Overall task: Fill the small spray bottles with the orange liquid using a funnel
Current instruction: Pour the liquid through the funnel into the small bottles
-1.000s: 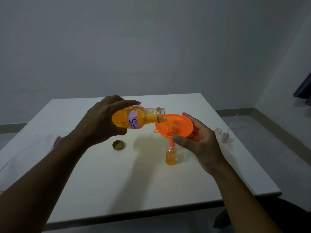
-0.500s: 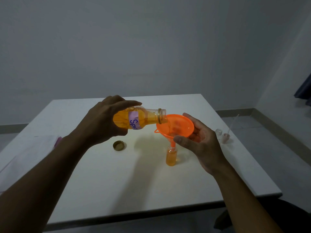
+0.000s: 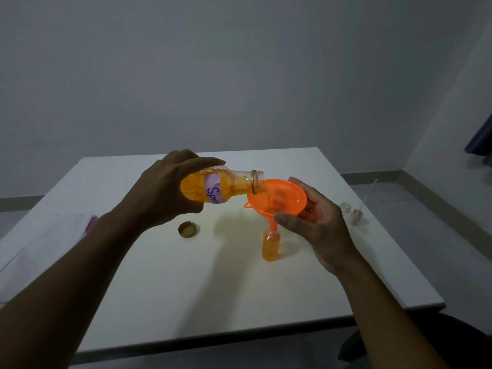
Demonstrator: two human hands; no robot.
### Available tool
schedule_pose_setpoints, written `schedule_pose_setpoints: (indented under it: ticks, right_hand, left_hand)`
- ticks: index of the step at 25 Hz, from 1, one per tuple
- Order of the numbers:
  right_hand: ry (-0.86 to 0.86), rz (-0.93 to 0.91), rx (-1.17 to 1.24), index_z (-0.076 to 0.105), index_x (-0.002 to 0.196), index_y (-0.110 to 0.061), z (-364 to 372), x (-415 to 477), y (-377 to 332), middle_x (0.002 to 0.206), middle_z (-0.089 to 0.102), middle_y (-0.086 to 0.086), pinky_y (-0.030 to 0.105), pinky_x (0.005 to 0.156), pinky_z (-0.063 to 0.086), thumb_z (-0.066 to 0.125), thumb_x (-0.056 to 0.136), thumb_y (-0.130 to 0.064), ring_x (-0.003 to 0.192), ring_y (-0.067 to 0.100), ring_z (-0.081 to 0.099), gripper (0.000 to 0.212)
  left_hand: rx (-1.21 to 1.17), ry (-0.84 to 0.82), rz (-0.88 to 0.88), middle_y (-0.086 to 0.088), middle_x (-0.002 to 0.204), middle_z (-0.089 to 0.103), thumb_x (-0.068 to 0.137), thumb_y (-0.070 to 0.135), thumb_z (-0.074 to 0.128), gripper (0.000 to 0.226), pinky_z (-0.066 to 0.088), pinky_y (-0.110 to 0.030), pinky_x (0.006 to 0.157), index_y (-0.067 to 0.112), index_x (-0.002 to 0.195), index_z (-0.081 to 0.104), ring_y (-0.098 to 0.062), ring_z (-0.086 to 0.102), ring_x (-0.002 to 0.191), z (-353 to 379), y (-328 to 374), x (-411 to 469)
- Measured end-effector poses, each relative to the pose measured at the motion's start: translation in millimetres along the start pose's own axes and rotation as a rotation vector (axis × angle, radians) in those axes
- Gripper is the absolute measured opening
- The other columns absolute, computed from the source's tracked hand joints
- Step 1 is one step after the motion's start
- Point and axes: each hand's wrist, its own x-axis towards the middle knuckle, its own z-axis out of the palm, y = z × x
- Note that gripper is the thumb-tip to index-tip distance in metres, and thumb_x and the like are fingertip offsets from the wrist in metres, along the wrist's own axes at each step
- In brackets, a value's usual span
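Observation:
My left hand (image 3: 165,193) grips a clear bottle of orange liquid (image 3: 223,188) with a purple label, tipped sideways so its open mouth rests over the rim of an orange funnel (image 3: 277,201). My right hand (image 3: 316,222) cups the funnel from the right, thumb against its cone. The funnel's spout sits in the neck of a small spray bottle (image 3: 271,246) that stands upright on the white table (image 3: 186,283) and is nearly full of orange liquid.
A gold bottle cap (image 3: 188,229) lies on the table left of the small bottle. At the right edge stand a small empty clear bottle (image 3: 345,208) and a pink spray pump with its tube (image 3: 358,214). White paper (image 3: 40,241) lies at the left.
The big bottle's mouth has edged slightly further over the funnel rim. The level in the small bottle looks a little higher. Both hands stay in place.

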Motion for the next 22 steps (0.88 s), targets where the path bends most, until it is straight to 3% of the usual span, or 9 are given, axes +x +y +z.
schedule_pose_setpoints:
  ticks: [4,8,11,16,22]
  right_hand:
    - [0.006,-0.005,-0.002,0.047,0.139,-0.035,0.7,-0.4,-0.9,0.129,0.059,-0.016,0.02,0.08,0.058,0.086,0.064,-0.04,0.116,0.011,0.063,0.085]
    - [0.017,-0.016,-0.016,0.047,0.141,-0.034,0.0,1.9,0.1,0.134,0.059,-0.011,0.028,0.088,0.059,0.084,0.067,-0.037,0.118,0.013,0.062,0.083]
    - [0.026,-0.025,-0.047,0.046,0.141,-0.036,0.6,3.8,1.1,0.136,0.057,-0.013,0.027,0.088,0.059,0.083,0.067,-0.041,0.119,0.012,0.061,0.083]
    - [0.028,-0.017,-0.018,0.046,0.143,-0.034,0.7,6.6,-0.8,0.131,0.057,-0.019,0.016,0.077,0.057,0.084,0.065,-0.045,0.112,0.003,0.063,0.087]
    - [0.056,-0.005,-0.059,0.045,0.141,-0.039,1.4,7.5,-2.5,0.13,0.055,-0.022,0.016,0.075,0.057,0.08,0.062,-0.057,0.114,0.007,0.06,0.088]
  left_hand:
    - [-0.014,0.012,-0.005,0.002,0.116,0.055,0.056,0.016,0.089,0.093,0.05,-0.038,0.071,0.039,0.135,0.046,-0.016,0.047,0.1,0.8,0.3,-1.1]
    - [-0.1,0.033,-0.028,0.002,0.118,0.059,0.056,0.017,0.091,0.092,0.053,-0.036,0.076,0.036,0.134,0.047,-0.017,0.053,0.101,6.3,0.0,-3.6]
    - [-0.177,0.061,-0.048,0.001,0.119,0.063,0.058,0.018,0.091,0.088,0.05,-0.023,0.077,0.032,0.134,0.05,-0.016,0.059,0.101,14.5,0.9,-7.7]
    - [-0.283,0.1,-0.107,0.008,0.118,0.064,0.058,0.018,0.091,0.084,0.046,-0.005,0.074,0.028,0.132,0.054,-0.005,0.06,0.098,24.7,6.4,-13.7]
    - [-0.334,0.137,-0.169,0.013,0.114,0.064,0.06,0.022,0.09,0.082,0.043,0.0,0.073,0.028,0.133,0.054,0.007,0.057,0.101,30.3,10.5,-18.0]
